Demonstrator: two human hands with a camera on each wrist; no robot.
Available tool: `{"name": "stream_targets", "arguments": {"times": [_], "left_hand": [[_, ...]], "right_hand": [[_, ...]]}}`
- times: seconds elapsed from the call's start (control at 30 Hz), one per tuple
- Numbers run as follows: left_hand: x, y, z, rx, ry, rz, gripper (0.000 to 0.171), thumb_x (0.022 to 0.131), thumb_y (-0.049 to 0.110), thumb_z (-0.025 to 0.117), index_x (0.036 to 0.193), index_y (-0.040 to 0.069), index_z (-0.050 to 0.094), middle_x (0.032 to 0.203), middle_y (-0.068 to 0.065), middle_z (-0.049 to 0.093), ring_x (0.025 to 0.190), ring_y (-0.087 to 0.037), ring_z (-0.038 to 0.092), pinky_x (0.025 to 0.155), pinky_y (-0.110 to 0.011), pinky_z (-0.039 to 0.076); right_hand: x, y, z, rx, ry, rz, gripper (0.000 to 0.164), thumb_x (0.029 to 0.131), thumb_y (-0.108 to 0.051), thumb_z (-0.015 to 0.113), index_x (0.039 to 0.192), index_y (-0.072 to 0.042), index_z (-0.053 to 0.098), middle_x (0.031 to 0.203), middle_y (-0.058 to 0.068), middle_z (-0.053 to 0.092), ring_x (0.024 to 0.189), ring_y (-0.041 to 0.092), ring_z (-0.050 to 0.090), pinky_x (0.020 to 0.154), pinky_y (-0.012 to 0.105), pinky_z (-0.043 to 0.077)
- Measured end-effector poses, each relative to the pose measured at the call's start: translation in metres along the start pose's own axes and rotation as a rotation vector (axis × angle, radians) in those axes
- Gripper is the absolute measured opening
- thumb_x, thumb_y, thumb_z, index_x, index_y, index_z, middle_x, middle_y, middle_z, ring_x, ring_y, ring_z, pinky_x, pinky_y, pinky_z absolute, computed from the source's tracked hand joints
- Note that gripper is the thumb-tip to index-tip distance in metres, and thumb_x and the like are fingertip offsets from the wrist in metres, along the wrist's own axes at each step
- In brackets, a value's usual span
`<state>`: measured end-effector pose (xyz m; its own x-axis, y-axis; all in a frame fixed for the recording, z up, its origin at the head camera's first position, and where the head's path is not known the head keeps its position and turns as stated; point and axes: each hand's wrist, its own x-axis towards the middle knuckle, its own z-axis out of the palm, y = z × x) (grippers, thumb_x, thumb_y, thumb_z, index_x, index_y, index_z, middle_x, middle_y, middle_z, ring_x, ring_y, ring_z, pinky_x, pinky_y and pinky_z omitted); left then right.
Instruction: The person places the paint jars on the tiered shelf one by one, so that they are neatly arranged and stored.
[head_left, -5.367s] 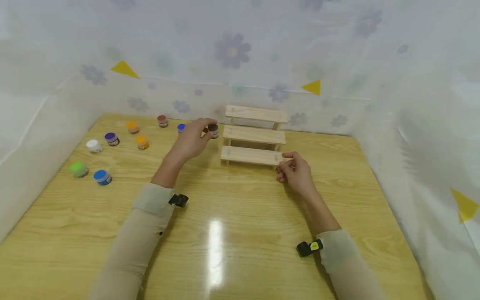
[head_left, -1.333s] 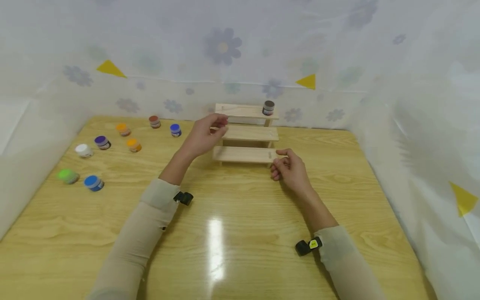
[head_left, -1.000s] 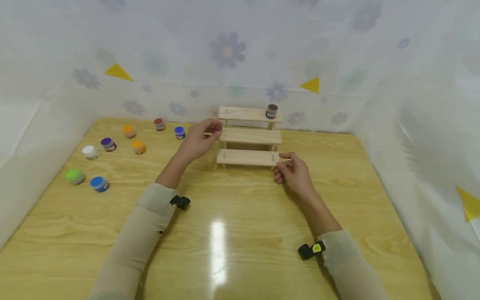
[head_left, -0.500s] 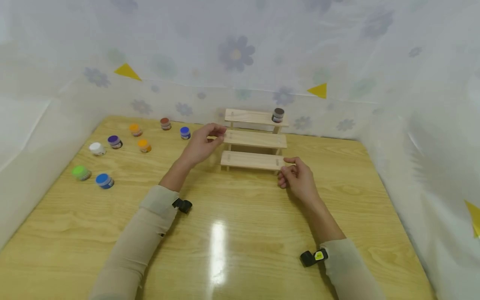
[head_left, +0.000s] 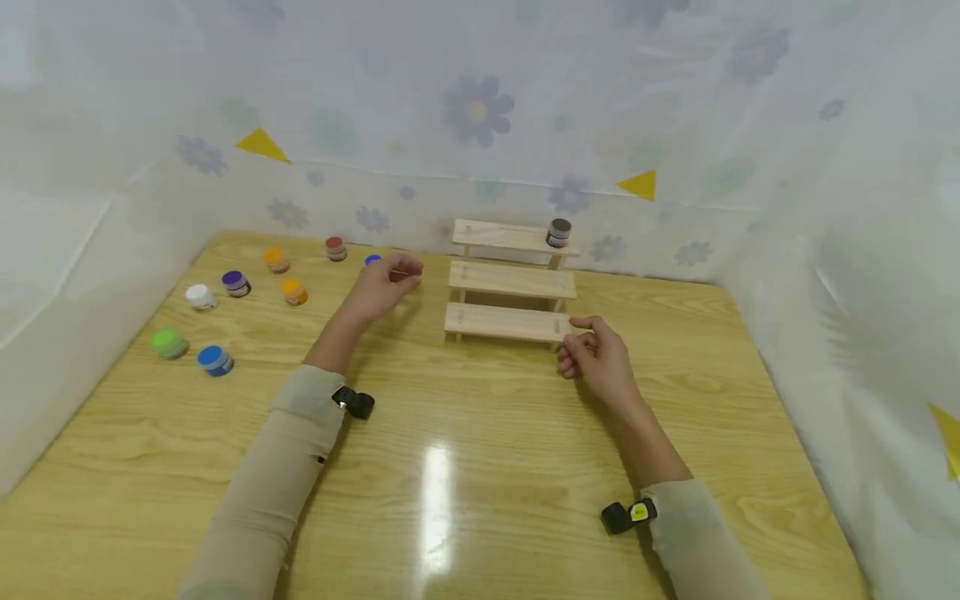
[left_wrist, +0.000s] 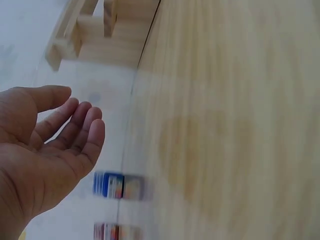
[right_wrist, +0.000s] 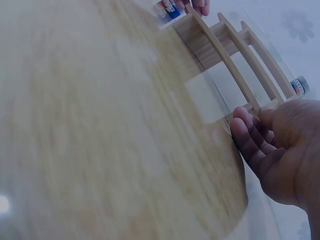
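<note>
A three-step wooden display stand (head_left: 510, 323) stands at the back of the table. A small paint jar (head_left: 558, 233) with a dark lid sits upright on the right end of its top step. My left hand (head_left: 378, 290) hovers left of the stand, fingers loosely bent with nothing between them. It partly covers a blue-lidded paint jar (head_left: 372, 261) in the head view; that jar (left_wrist: 114, 185) stands apart from the fingers in the left wrist view. My right hand (head_left: 602, 360) holds the right end of the lowest step with curled fingers, also seen in the right wrist view.
Several paint jars are scattered at the left: brown (head_left: 336, 248), two orange (head_left: 294, 291), purple (head_left: 236, 283), white (head_left: 200, 297), green (head_left: 169, 343) and blue (head_left: 215, 360). A flowered white sheet (head_left: 480, 108) hangs behind and beside the table (head_left: 510, 467).
The dark-lidded jar, earlier in my left hand, now stands on the top step. My left hand has withdrawn leftward from the stand toward the blue-lidded jar. My right hand stays at the lowest step.
</note>
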<state>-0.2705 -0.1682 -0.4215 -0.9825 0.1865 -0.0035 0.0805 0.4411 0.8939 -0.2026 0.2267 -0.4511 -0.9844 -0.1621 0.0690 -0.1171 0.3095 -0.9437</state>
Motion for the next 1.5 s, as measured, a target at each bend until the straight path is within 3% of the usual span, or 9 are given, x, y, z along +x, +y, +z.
{"name": "stream_targets", "arguments": {"times": [0.2,0.37,0.57,0.77,1.13,1.5], "left_hand": [[0.003,-0.013,-0.022,-0.044,0.095,-0.042,0.036,0.111,0.02,0.06,0.14,0.0,0.059,0.135,-0.016,0.062,0.125,-0.033,0.057,0.105,-0.049,0.049],[0.002,-0.024,-0.032,-0.044,0.14,-0.091,0.033,0.11,0.019,0.061,0.137,0.0,0.06,0.135,-0.017,0.06,0.126,-0.033,0.056,0.104,-0.047,0.049],[0.001,-0.026,-0.043,-0.07,0.2,-0.139,0.027,0.109,0.014,0.061,0.132,-0.001,0.059,0.137,-0.02,0.057,0.128,-0.036,0.054,0.105,-0.049,0.05],[0.004,-0.023,-0.052,-0.119,0.193,-0.186,0.033,0.111,0.011,0.055,0.142,-0.002,0.053,0.146,-0.021,0.05,0.137,-0.036,0.049,0.108,-0.05,0.049],[0.016,-0.024,-0.052,-0.217,0.16,-0.222,0.048,0.11,0.003,0.054,0.157,0.0,0.042,0.161,-0.021,0.042,0.149,-0.037,0.041,0.115,-0.05,0.043],[0.021,-0.029,-0.047,-0.062,0.135,-0.178,0.046,0.108,0.006,0.061,0.152,-0.001,0.05,0.15,-0.024,0.051,0.141,-0.041,0.047,0.115,-0.051,0.044]], "right_hand": [[0.004,0.002,-0.004,-0.018,0.003,-0.012,0.036,0.11,-0.008,0.056,0.143,0.004,0.051,0.097,0.031,0.07,0.069,0.019,0.072,0.063,0.033,0.064],[0.003,0.002,-0.006,-0.015,-0.007,-0.013,0.037,0.11,-0.009,0.057,0.144,0.006,0.05,0.098,0.032,0.07,0.07,0.019,0.072,0.064,0.033,0.064],[0.003,0.001,-0.007,-0.002,0.006,-0.029,0.036,0.11,-0.008,0.057,0.143,0.006,0.051,0.097,0.034,0.069,0.069,0.018,0.072,0.063,0.031,0.064],[0.006,0.0,-0.005,0.019,0.012,-0.021,0.036,0.11,-0.008,0.057,0.142,0.006,0.051,0.097,0.034,0.069,0.068,0.016,0.072,0.063,0.031,0.064],[0.009,0.004,-0.002,0.042,0.017,-0.005,0.036,0.109,-0.007,0.057,0.142,0.007,0.051,0.097,0.036,0.068,0.068,0.016,0.071,0.062,0.03,0.063],[0.009,0.006,-0.002,0.034,0.015,-0.007,0.035,0.11,-0.006,0.057,0.142,0.005,0.052,0.096,0.033,0.069,0.068,0.018,0.072,0.062,0.031,0.064]]}}
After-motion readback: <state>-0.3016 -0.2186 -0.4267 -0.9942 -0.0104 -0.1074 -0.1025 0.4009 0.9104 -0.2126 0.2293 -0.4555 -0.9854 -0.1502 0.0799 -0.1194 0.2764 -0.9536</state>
